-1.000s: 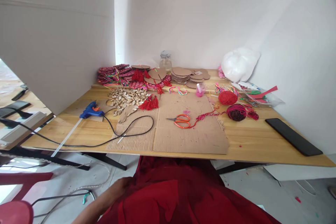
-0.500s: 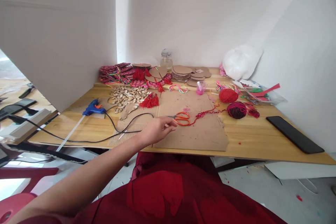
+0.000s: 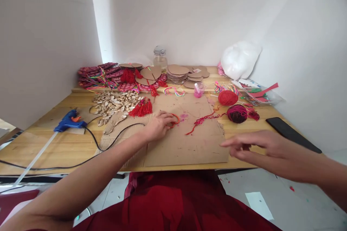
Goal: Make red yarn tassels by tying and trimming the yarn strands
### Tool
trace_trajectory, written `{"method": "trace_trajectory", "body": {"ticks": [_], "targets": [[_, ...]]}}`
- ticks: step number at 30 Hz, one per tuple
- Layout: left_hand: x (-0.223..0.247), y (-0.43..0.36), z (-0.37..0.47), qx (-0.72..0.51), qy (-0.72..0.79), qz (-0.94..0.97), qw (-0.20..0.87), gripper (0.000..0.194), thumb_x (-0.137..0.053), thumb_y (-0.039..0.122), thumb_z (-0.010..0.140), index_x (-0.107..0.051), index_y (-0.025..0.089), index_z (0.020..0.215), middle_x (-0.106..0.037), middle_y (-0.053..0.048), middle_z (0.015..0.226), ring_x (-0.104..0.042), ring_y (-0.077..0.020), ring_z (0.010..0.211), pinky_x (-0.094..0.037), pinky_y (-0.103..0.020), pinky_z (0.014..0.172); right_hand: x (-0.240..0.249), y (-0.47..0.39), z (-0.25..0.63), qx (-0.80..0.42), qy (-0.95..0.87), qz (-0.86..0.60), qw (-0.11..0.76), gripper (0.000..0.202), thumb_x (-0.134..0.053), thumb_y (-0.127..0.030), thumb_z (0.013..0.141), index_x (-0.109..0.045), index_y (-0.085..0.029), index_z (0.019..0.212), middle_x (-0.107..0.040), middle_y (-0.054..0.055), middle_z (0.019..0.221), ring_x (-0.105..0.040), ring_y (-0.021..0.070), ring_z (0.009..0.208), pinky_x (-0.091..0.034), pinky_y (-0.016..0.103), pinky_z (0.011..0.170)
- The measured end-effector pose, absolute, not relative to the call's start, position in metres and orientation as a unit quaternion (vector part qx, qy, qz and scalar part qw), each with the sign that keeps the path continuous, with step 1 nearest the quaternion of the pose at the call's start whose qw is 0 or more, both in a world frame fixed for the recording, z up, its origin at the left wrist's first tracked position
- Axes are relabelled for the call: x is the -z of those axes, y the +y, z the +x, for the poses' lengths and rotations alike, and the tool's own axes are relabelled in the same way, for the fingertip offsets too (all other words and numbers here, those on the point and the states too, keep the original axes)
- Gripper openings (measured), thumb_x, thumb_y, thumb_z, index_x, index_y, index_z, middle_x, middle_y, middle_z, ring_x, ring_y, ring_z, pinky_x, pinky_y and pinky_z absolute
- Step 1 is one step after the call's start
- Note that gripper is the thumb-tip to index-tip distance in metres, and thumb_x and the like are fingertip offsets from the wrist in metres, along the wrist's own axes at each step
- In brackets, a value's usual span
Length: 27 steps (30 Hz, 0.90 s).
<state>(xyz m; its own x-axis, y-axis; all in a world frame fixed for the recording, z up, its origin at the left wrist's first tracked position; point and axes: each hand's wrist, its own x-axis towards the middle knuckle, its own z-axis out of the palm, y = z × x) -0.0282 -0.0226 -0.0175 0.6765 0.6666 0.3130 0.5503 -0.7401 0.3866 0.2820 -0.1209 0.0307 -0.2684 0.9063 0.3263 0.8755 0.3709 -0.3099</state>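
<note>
My left hand [image 3: 159, 125] is over a pair of scissors, fingers bent down around it. Only the orange handle [image 3: 176, 118] of the scissors shows past my fingertips; the blades are hidden. My right hand [image 3: 255, 148] hovers above the front right of the cardboard sheet [image 3: 189, 151], index finger stretched out, other fingers partly curled, nothing visible in it. Between the hands lies a loose red yarn strand [image 3: 199, 121], running towards a red yarn ball [image 3: 228, 97] and a dark red and purple yarn ball [image 3: 236, 114].
A blue glue gun [image 3: 69, 121] with its black cord lies at left, near a heap of pale shell-like pieces [image 3: 116, 103]. Red tassels [image 3: 141, 108], cardboard discs [image 3: 176, 72], a glass jar [image 3: 160, 57] and a pink cup [image 3: 198, 90] stand behind. A black phone [image 3: 291, 134] lies right.
My left hand has come down onto the scissors and now covers most of them. My right hand has entered from the right. The whole view has shifted.
</note>
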Motion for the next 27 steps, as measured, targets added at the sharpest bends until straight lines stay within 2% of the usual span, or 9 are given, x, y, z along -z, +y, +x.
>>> {"method": "trace_trajectory", "body": {"ticks": [3, 7, 12, 15, 18, 20, 24, 27], "targets": [[0.013, -0.025, -0.030, -0.233, 0.347, 0.901, 0.114, 0.034, -0.049, 0.004, 0.087, -0.071, 0.021, 0.107, -0.070, -0.008, 0.117, -0.057, -0.0248, 0.118, -0.043, -0.045, 0.106, -0.027, -0.109, 0.288, -0.034, -0.788, -0.572, 0.226, 0.030, -0.066, -0.037, 0.085, -0.070, -0.024, 0.112, -0.069, 0.009, 0.100, -0.064, 0.0252, 0.092, -0.049, 0.038, 0.084], [0.004, -0.045, -0.006, -0.216, 0.348, 0.899, 0.152, 0.012, -0.060, 0.023, 0.091, -0.070, 0.018, 0.096, -0.069, -0.009, 0.096, -0.062, -0.0238, 0.098, -0.050, -0.039, 0.091, -0.020, -0.088, 0.290, -0.055, -0.785, -0.580, 0.211, 0.027, -0.062, -0.031, 0.088, -0.069, -0.022, 0.112, -0.068, 0.009, 0.101, -0.064, 0.0250, 0.093, -0.048, 0.037, 0.086], [0.012, -0.057, 0.032, -0.214, 0.385, 0.882, 0.166, 0.024, -0.077, 0.037, 0.080, -0.065, 0.018, 0.087, -0.068, -0.008, 0.093, -0.061, -0.0239, 0.091, -0.047, -0.039, 0.088, 0.000, -0.062, 0.276, -0.061, -0.760, -0.609, 0.219, 0.029, -0.058, -0.026, 0.092, -0.067, -0.015, 0.117, -0.063, 0.014, 0.108, -0.061, 0.0280, 0.103, -0.047, 0.040, 0.091], [0.023, -0.055, 0.042, -0.226, 0.397, 0.873, 0.173, 0.018, -0.073, 0.032, 0.085, -0.062, 0.018, 0.081, -0.068, -0.006, 0.088, -0.061, -0.0220, 0.086, -0.046, -0.040, 0.090, 0.015, -0.054, 0.267, -0.061, -0.769, -0.592, 0.231, 0.028, -0.062, -0.025, 0.090, -0.069, -0.018, 0.117, -0.062, 0.012, 0.104, -0.060, 0.0276, 0.102, -0.047, 0.040, 0.090], [0.029, -0.054, 0.043, -0.228, 0.397, 0.871, 0.177, 0.015, -0.069, 0.027, 0.088, -0.061, 0.018, 0.079, -0.068, -0.004, 0.084, -0.061, -0.0213, 0.084, -0.045, -0.040, 0.091, 0.021, -0.054, 0.264, -0.065, -0.794, -0.545, 0.262, 0.015, -0.060, -0.022, 0.092, -0.073, -0.022, 0.099, -0.064, 0.009, 0.099, -0.060, 0.0249, 0.097, -0.047, 0.039, 0.089], [0.030, -0.054, 0.043, -0.222, 0.402, 0.872, 0.173, 0.014, -0.066, 0.026, 0.090, -0.060, 0.018, 0.079, -0.067, -0.005, 0.083, -0.061, -0.0217, 0.084, -0.045, -0.041, 0.091, 0.018, -0.058, 0.266, -0.062, -0.801, -0.516, 0.299, 0.016, -0.057, -0.021, 0.094, -0.072, -0.021, 0.090, -0.066, 0.008, 0.096, -0.060, 0.0234, 0.094, -0.046, 0.039, 0.089], [0.025, -0.051, 0.039, -0.228, 0.434, 0.854, 0.176, 0.013, -0.061, 0.019, 0.091, -0.057, 0.018, 0.079, -0.066, -0.006, 0.086, -0.060, -0.0224, 0.087, -0.046, -0.039, 0.086, 0.001, -0.071, 0.279, -0.078, -0.772, -0.500, 0.385, 0.013, -0.058, -0.022, 0.094, -0.070, -0.023, 0.090, -0.069, 0.007, 0.096, -0.061, 0.0228, 0.096, -0.046, 0.040, 0.091], [0.018, -0.047, 0.033, -0.253, 0.459, 0.823, 0.221, 0.013, -0.056, 0.015, 0.091, -0.055, 0.019, 0.079, -0.064, -0.005, 0.084, -0.059, -0.0202, 0.084, -0.046, -0.033, 0.077, -0.010, -0.086, 0.296, -0.119, -0.740, -0.511, 0.421, 0.009, -0.061, -0.024, 0.093, -0.070, -0.024, 0.088, -0.071, 0.006, 0.102, -0.062, 0.0231, 0.099, -0.048, 0.037, 0.082]]}}
